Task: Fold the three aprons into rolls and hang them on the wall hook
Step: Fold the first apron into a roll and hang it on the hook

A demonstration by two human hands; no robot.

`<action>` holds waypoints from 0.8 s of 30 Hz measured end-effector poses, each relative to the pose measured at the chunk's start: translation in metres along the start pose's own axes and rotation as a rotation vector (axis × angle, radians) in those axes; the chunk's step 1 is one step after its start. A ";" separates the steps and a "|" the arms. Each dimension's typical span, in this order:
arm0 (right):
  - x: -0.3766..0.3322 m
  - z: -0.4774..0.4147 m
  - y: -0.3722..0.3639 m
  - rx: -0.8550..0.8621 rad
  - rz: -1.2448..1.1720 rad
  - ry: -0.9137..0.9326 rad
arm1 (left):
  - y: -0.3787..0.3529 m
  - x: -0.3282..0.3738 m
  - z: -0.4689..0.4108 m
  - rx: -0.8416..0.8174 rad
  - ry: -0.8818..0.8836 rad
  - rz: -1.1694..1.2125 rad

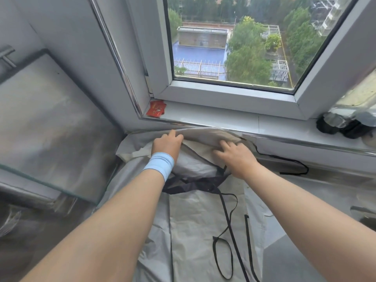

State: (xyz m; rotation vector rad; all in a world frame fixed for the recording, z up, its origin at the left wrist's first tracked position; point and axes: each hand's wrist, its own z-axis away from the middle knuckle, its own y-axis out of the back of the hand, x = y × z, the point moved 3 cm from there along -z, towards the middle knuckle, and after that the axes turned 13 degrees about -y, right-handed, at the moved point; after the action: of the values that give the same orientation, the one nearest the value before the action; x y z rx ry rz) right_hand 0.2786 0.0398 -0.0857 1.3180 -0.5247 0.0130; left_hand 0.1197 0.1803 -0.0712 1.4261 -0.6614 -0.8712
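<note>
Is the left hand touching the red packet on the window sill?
Apart. In the head view the left hand grips the apron's far edge, while the red packet lies higher on the window sill; bare sill shows between them.

Matt grey cloth apron [195, 231], glossy white sill [213, 117].

A foil-covered surface [335, 192] below the window sill carries pale grey aprons [203, 231] spread flat, their black ties [225, 241] looping across the fabric. One tie [293, 165] trails onto the bare foil at right.
</note>
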 end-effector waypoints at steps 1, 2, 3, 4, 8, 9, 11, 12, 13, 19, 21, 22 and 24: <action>0.001 0.000 -0.002 0.013 0.025 0.018 | 0.001 -0.003 -0.002 -0.017 -0.005 -0.022; 0.001 0.000 -0.002 0.062 0.031 0.017 | 0.001 -0.006 -0.003 -0.037 -0.009 -0.035; 0.002 -0.001 -0.001 0.116 0.033 0.006 | 0.001 -0.009 -0.005 -0.055 -0.008 -0.040; 0.002 -0.002 0.000 0.199 0.015 -0.004 | 0.001 -0.012 -0.006 -0.057 0.005 -0.034; 0.004 -0.004 0.009 0.445 -0.411 -0.086 | -0.004 -0.026 0.001 0.015 0.249 0.172; 0.007 -0.003 0.014 0.470 -0.554 -0.183 | -0.008 -0.028 0.006 0.004 0.309 0.250; 0.016 -0.006 0.026 0.448 -0.766 -0.425 | -0.013 -0.032 0.009 -0.037 0.371 0.373; 0.020 -0.009 0.028 0.401 -0.823 -0.520 | -0.015 -0.034 0.009 -0.060 0.384 0.406; 0.023 -0.011 0.030 0.357 -0.847 -0.587 | -0.015 -0.035 0.009 -0.081 0.398 0.430; 0.038 -0.021 0.041 0.261 -0.868 -0.782 | -0.007 -0.036 0.010 -0.301 0.643 0.628; 0.041 -0.023 0.044 0.169 -0.871 -0.833 | -0.003 -0.034 0.011 -0.355 0.625 0.666; 0.044 -0.023 0.044 0.107 -0.904 -0.873 | -0.003 -0.032 0.011 -0.371 0.597 0.691; 0.048 -0.023 0.047 -0.023 -1.037 -0.960 | 0.000 -0.032 0.015 -0.345 0.570 0.742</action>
State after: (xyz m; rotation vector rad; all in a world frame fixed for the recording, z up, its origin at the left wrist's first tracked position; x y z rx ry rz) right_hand 0.3151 0.0596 -0.0283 1.3892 -0.5596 -1.5283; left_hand 0.0901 0.1984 -0.0662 0.9292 -0.5049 0.0224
